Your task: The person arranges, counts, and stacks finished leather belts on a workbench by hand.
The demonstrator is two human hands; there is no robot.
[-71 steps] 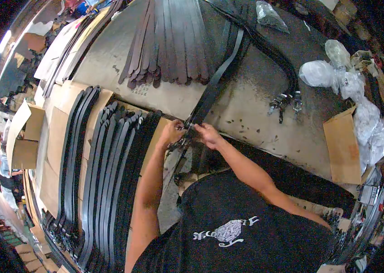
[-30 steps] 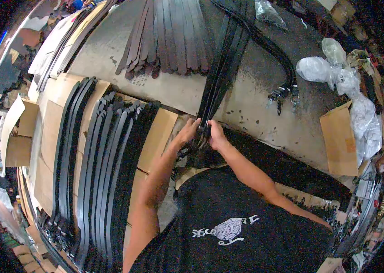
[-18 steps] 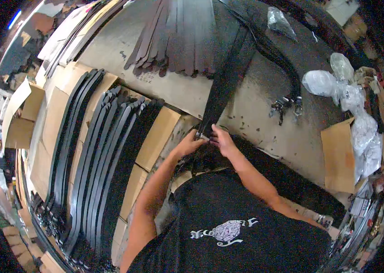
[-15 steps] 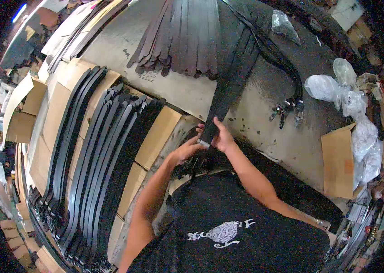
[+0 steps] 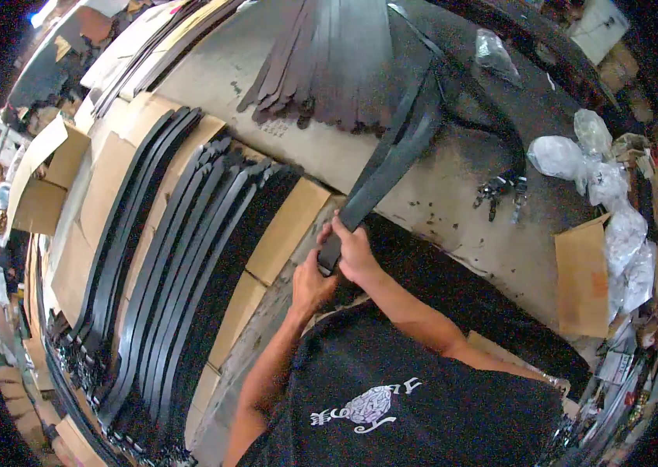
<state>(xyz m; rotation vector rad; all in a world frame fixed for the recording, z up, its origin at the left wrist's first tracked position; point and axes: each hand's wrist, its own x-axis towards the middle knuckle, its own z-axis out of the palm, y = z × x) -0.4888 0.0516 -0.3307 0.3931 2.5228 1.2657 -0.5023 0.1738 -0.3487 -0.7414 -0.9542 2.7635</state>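
2 hands are gripping a black belt strap (image 5: 380,167): right hand (image 5: 356,253) clenching it taut, left hand (image 5: 311,284) closing below (likely steadying).

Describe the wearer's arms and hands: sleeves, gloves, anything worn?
Both hands, the left hand and the right hand, are bare: no gloves, and no rings or watch that this view shows. The forearms are bare too, with no sleeves reaching them. The person wears a black T-shirt with a pale printed graphic and lettering on the chest.
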